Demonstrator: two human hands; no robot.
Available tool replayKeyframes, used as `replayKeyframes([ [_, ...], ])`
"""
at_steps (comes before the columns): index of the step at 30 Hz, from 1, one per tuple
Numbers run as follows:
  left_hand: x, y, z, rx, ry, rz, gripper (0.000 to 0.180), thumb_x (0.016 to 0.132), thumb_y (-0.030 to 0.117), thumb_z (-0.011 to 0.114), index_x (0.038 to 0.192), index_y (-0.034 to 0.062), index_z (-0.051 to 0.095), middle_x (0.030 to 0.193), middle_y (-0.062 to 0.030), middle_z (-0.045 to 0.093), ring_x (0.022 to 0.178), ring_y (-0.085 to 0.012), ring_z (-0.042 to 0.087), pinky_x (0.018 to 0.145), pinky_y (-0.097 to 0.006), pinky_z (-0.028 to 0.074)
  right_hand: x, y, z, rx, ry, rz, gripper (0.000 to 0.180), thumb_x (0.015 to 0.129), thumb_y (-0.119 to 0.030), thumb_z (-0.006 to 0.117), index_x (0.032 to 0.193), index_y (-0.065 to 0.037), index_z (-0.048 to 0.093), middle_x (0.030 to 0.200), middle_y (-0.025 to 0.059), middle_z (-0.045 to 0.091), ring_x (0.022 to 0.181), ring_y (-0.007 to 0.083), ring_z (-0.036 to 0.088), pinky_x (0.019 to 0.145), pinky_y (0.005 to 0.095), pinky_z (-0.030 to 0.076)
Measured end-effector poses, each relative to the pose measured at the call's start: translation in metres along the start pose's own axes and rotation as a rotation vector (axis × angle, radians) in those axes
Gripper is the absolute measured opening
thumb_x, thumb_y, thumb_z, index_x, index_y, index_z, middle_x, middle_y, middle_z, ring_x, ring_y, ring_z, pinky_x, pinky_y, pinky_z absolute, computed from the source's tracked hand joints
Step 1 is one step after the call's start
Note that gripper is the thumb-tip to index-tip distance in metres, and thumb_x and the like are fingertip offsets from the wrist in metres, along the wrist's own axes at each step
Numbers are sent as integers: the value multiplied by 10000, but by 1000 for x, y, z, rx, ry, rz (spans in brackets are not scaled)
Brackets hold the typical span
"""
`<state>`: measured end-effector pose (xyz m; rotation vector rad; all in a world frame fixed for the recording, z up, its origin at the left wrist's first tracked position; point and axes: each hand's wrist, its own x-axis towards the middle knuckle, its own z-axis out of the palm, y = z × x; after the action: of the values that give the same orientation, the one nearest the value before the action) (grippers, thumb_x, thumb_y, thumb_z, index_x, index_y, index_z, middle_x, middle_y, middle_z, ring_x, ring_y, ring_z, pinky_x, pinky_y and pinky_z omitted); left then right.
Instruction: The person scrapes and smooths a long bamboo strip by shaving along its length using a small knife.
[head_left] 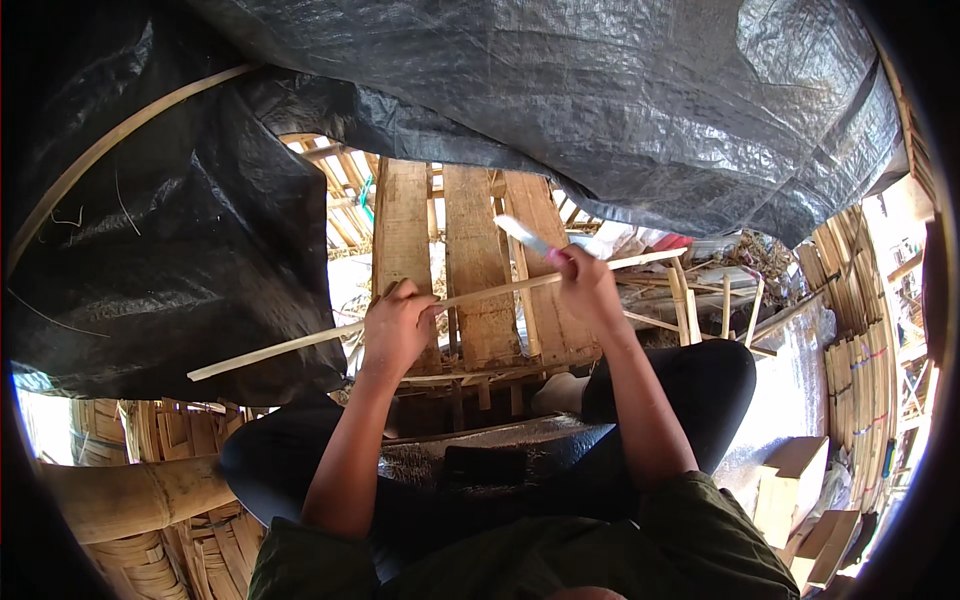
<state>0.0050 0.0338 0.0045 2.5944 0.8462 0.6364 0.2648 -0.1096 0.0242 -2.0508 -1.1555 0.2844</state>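
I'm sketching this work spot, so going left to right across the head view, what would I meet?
Thick bamboo pole → left hand → knife blade → right hand → upright bamboo slats at the far right.

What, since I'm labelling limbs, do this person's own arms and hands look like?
Loose, dark green sleeves stop short enough to leave both forearms bare. The left hand and right hand are ungloved, with no watch or bracelet visible.
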Motion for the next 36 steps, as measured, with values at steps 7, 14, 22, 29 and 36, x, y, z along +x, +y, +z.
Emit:
replayKeyframes([
  [7, 6, 0, 7, -54, 113, -20, 154, 828, 248, 801, 897, 111, 786, 793, -53, 641, 760, -272, 635, 669, -383, 507, 4, 76, -11, -153, 220, 322, 369, 962, -256, 612, 814, 77, 671, 780, 304, 667, 805, 467, 679, 716, 518, 518],
  [14, 8, 1, 11, -5, 130, -97, 167, 791, 293, 822, 845, 140, 781, 747, -34, 609, 750, -266, 634, 672, -396, 514, 7, 99, 9, -214, 341, 264, 373, 949, -281, 624, 798, 54, 690, 729, 286, 664, 752, 483, 665, 701, 525, 529],
  [22, 8, 0, 15, -24, 160, -40, 174, 783, 307, 827, 831, 145, 788, 705, -32, 558, 722, -251, 605, 627, -389, 483, 20, 106, -6, -134, 149, 475, 407, 943, -341, 638, 893, 58, 702, 844, 283, 691, 796, 468, 677, 714, 501, 527],
  [29, 7, -2, 12, -15, 139, -52, 174, 768, 304, 837, 820, 145, 791, 697, -32, 536, 710, -243, 597, 616, -387, 480, 22, 104, -6, -262, 272, 392, 403, 937, -330, 669, 780, 41, 683, 740, 276, 674, 748, 485, 670, 648, 515, 521],
  [36, 5, -4, 12, 7, 147, -35, 185, 768, 303, 842, 812, 131, 789, 698, -32, 534, 702, -237, 595, 610, -384, 478, 7, 84, 19, -223, 244, 224, 400, 939, -313, 660, 746, 35, 704, 717, 280, 662, 702, 464, 669, 630, 505, 528],
])
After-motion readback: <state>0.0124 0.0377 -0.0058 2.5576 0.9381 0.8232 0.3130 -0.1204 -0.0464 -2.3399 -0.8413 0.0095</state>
